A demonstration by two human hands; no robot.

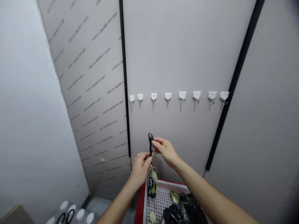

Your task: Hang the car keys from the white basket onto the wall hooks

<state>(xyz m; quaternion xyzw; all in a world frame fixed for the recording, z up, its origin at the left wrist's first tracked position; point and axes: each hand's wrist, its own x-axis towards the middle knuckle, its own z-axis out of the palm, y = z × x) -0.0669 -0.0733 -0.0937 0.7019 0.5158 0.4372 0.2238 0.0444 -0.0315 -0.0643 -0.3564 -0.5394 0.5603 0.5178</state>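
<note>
Right forearm (pixel 206 191) before basket (pixel 171 185), hooks (pixel 168 96) beyond

The strap (pixel 150 143) appears to be made of matt black cloth; on the bunch (pixel 152 186) below it, metallic glints are seen. The door panel (pixel 177 46) is finished smooth, with a faint sheen. On the 8 hooks (pixel 168 95), white plastic plates are paired with shiny metal. The left panel (pixel 93 71) is covered with smooth printed film. The basket (pixel 171 186) is formed from perforated white plastic; glossy highlights are shown by the dark bundle (pixel 174 214) inside.
</note>
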